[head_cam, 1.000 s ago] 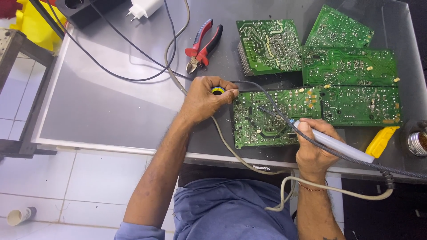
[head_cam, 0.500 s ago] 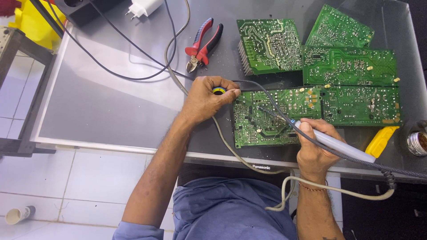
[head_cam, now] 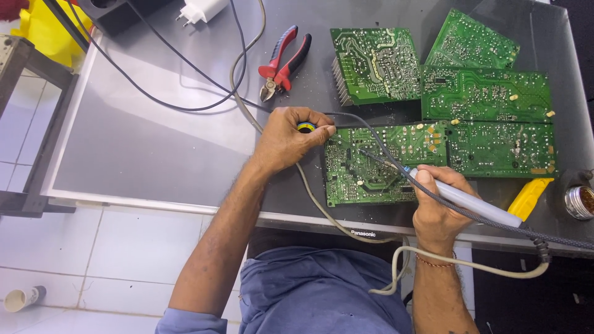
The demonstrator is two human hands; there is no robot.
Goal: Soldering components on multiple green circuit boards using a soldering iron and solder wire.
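My left hand (head_cam: 288,137) is closed around a small yellow-and-blue spool of solder (head_cam: 306,127) at the left edge of a green circuit board (head_cam: 365,176) lying solder side up. My right hand (head_cam: 436,207) grips a pale lavender soldering iron (head_cam: 464,201) like a pen, its tip resting on the middle of that board. A thin wire runs from the spool across the board toward the tip. A grey cable (head_cam: 458,263) loops from the iron past the table's front edge.
Several more green circuit boards (head_cam: 486,93) lie to the right and behind. Red-handled pliers (head_cam: 283,62), a white charger plug (head_cam: 199,9) and dark cables lie at the back. A yellow tool (head_cam: 529,198) and a small round tin (head_cam: 580,202) sit at the right.
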